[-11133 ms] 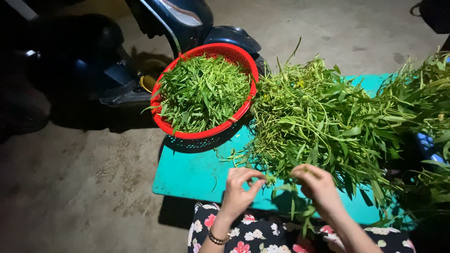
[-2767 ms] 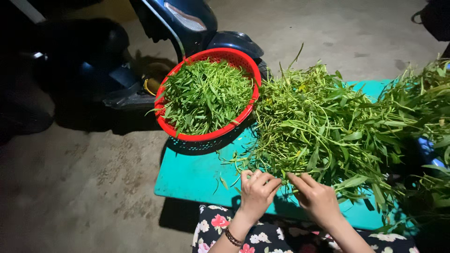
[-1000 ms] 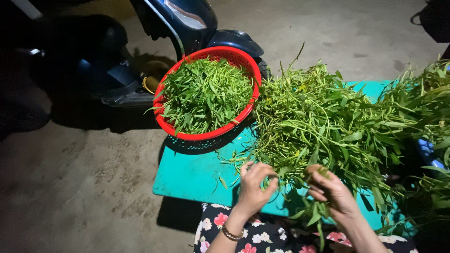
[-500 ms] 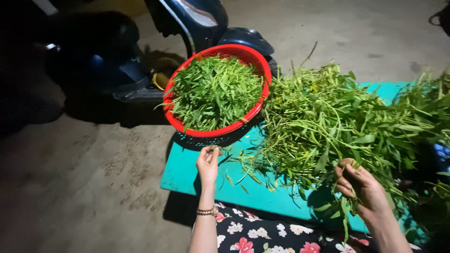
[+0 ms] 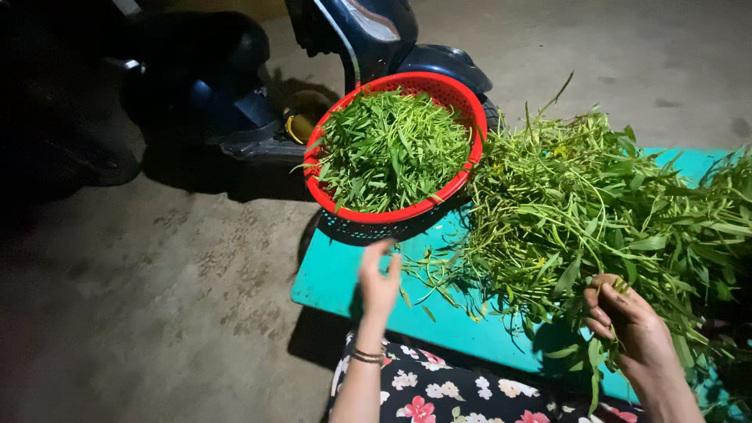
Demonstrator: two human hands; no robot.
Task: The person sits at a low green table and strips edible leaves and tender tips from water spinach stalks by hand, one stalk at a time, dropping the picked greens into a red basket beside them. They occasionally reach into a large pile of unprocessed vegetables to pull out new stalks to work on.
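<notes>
A red plastic basket (image 5: 468,110) full of picked green leaves (image 5: 392,149) stands at the left end of a teal table (image 5: 337,270). A big heap of long green leafy stalks (image 5: 595,211) covers the table's right part. My left hand (image 5: 379,280) hovers just below the basket's near rim, fingers apart, holding nothing that I can see. My right hand (image 5: 627,325) is closed around a few green stalks at the heap's near edge. A bracelet sits on my left wrist.
A dark scooter (image 5: 345,47) stands right behind the basket on the concrete ground (image 5: 157,298). Floral-patterned cloth (image 5: 446,388) covers my lap below the table's near edge. The far left is in deep shadow.
My left hand left the stalk heap and went left and up toward the basket, then opened. My right hand slid right and down, keeping stalks in its grip. The view shifted slightly.
</notes>
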